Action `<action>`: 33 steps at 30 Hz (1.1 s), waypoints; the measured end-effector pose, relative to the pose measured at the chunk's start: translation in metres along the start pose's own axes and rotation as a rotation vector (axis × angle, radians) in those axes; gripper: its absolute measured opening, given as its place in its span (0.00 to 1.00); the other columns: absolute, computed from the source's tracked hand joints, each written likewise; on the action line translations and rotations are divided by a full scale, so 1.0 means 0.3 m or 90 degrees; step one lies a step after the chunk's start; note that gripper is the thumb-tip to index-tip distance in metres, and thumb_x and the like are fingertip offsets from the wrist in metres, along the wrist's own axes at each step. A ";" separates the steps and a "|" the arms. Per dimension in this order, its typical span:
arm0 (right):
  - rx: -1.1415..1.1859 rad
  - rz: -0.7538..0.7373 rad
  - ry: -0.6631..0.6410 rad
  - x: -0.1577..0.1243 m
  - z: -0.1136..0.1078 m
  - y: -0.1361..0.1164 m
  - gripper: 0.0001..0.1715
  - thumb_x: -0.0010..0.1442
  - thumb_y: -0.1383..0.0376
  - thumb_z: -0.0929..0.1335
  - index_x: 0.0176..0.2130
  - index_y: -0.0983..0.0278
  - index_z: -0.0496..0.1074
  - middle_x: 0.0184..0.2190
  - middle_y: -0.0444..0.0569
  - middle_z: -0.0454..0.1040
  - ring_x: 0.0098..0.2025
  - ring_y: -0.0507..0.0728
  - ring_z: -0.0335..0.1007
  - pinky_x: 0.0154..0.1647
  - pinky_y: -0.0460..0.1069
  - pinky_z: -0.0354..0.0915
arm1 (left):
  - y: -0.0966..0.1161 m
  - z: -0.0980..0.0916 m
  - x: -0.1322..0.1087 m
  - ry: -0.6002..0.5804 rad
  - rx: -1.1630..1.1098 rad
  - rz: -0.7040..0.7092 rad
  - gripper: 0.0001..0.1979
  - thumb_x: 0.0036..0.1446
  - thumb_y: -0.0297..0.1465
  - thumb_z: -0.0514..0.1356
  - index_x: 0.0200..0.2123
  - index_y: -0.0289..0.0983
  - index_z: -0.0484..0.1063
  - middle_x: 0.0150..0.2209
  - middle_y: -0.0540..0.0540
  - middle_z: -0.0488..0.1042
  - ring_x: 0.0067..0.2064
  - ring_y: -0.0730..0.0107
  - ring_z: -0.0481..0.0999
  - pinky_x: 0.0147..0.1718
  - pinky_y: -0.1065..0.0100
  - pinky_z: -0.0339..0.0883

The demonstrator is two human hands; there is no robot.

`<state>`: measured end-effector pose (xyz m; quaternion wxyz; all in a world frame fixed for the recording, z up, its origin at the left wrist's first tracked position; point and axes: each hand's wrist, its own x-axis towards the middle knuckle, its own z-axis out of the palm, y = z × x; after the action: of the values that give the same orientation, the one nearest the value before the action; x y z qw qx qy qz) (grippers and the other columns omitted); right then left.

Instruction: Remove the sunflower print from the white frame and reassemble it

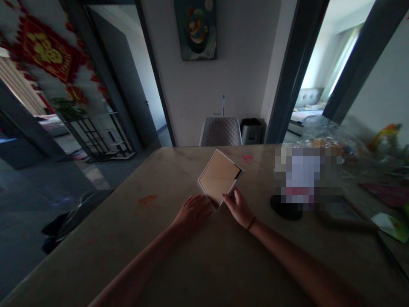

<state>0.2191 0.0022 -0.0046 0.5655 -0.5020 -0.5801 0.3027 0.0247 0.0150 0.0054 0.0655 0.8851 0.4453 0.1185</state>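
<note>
A flat, tan square panel with a thin white border [219, 172] is turned cornerwise over the far middle of the table. It has a dark patch near its right corner and a faint line across it; I cannot tell its exact kind. My right hand [239, 208] grips its lower right edge, thumb on the near face and fingers partly hidden behind. At the lower left edge, my left hand [195, 212] lies flat with its fingers stretched out, close to the panel or touching it. Whether the panel's bottom corner rests on the table is unclear.
The stone-look table [179, 264] has a reddish stain on its left. A black round base [286, 209] stands to the right, below a blurred-out patch, near clear plastic wrapping [332, 132]. Beyond the far edge is a quilted chair [221, 131].
</note>
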 end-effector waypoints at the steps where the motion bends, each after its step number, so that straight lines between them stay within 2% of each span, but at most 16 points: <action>1: -0.006 -0.017 -0.009 -0.003 0.000 -0.001 0.15 0.52 0.53 0.64 0.28 0.62 0.61 0.23 0.45 0.69 0.25 0.53 0.66 0.27 0.47 0.63 | -0.001 -0.002 0.001 0.011 -0.023 0.003 0.21 0.59 0.42 0.46 0.52 0.45 0.65 0.58 0.46 0.61 0.59 0.60 0.57 0.57 0.52 0.47; 4: -0.023 -0.054 -0.027 -0.005 -0.008 -0.005 0.15 0.56 0.53 0.62 0.30 0.62 0.62 0.23 0.45 0.69 0.25 0.53 0.67 0.26 0.47 0.63 | -0.010 -0.002 0.006 0.062 -0.129 -0.012 0.21 0.60 0.41 0.45 0.50 0.42 0.67 0.54 0.46 0.67 0.56 0.62 0.62 0.56 0.57 0.50; 6: -0.069 -0.096 -0.027 -0.006 -0.016 -0.004 0.15 0.57 0.54 0.61 0.34 0.63 0.64 0.24 0.47 0.70 0.25 0.53 0.67 0.27 0.47 0.64 | -0.019 -0.001 0.012 0.105 -0.234 -0.068 0.22 0.59 0.43 0.45 0.49 0.40 0.68 0.51 0.45 0.70 0.54 0.62 0.66 0.55 0.59 0.53; 10: -0.209 -0.244 -0.049 -0.010 -0.027 -0.003 0.20 0.61 0.57 0.58 0.48 0.63 0.64 0.35 0.53 0.71 0.37 0.56 0.69 0.39 0.51 0.65 | -0.038 -0.003 0.026 0.184 -0.535 -0.182 0.30 0.54 0.51 0.45 0.48 0.36 0.69 0.50 0.41 0.70 0.53 0.57 0.67 0.53 0.57 0.57; 12: -0.269 -0.282 -0.080 -0.011 -0.031 -0.005 0.23 0.62 0.58 0.57 0.53 0.63 0.61 0.38 0.54 0.70 0.40 0.58 0.68 0.41 0.52 0.65 | -0.040 -0.008 0.030 0.204 -0.683 -0.200 0.35 0.52 0.54 0.45 0.49 0.33 0.67 0.48 0.38 0.71 0.52 0.56 0.68 0.52 0.56 0.58; 15: -0.309 -0.297 -0.116 -0.012 -0.033 -0.009 0.25 0.62 0.58 0.57 0.57 0.62 0.58 0.36 0.54 0.68 0.38 0.58 0.67 0.39 0.53 0.66 | -0.034 -0.021 0.029 0.197 -0.814 -0.239 0.37 0.49 0.56 0.48 0.49 0.31 0.67 0.44 0.35 0.74 0.45 0.56 0.73 0.47 0.55 0.62; 18: -0.288 -0.293 -0.126 -0.011 -0.030 -0.008 0.25 0.61 0.57 0.59 0.56 0.61 0.59 0.36 0.52 0.68 0.37 0.56 0.67 0.39 0.51 0.66 | -0.024 -0.029 0.023 0.175 -0.848 -0.263 0.35 0.46 0.56 0.51 0.40 0.29 0.72 0.40 0.33 0.76 0.36 0.57 0.76 0.40 0.57 0.66; 21: -0.264 -0.245 -0.122 -0.011 -0.023 -0.002 0.25 0.58 0.55 0.62 0.53 0.62 0.62 0.35 0.51 0.68 0.34 0.55 0.66 0.36 0.50 0.65 | -0.017 -0.028 0.018 0.188 -0.855 -0.259 0.34 0.45 0.56 0.52 0.33 0.29 0.73 0.36 0.34 0.77 0.30 0.60 0.76 0.35 0.60 0.68; 26: -0.236 -0.194 -0.139 -0.011 -0.017 0.001 0.23 0.53 0.54 0.66 0.47 0.61 0.66 0.33 0.48 0.69 0.33 0.53 0.65 0.36 0.49 0.64 | -0.014 -0.030 0.014 0.253 -0.895 -0.302 0.33 0.44 0.56 0.53 0.30 0.28 0.73 0.24 0.39 0.77 0.27 0.60 0.76 0.31 0.62 0.68; 30: -0.184 -0.146 -0.123 0.001 -0.023 0.007 0.19 0.50 0.55 0.68 0.40 0.62 0.70 0.31 0.46 0.69 0.28 0.51 0.63 0.31 0.47 0.63 | -0.028 -0.037 0.017 0.289 -0.926 -0.314 0.29 0.43 0.52 0.57 0.30 0.29 0.73 0.24 0.41 0.76 0.25 0.63 0.75 0.28 0.65 0.68; 33: -0.154 -0.077 -0.061 0.019 -0.027 0.027 0.14 0.53 0.57 0.65 0.36 0.64 0.71 0.28 0.46 0.69 0.26 0.50 0.63 0.29 0.46 0.62 | -0.047 -0.036 0.021 0.328 -0.929 -0.324 0.24 0.41 0.48 0.61 0.30 0.30 0.73 0.24 0.44 0.76 0.24 0.66 0.74 0.26 0.68 0.68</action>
<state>0.2298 0.0083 -0.0085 0.4899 -0.5155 -0.6678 0.2198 0.0144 0.0285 0.0137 0.5463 0.4363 0.4443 0.5602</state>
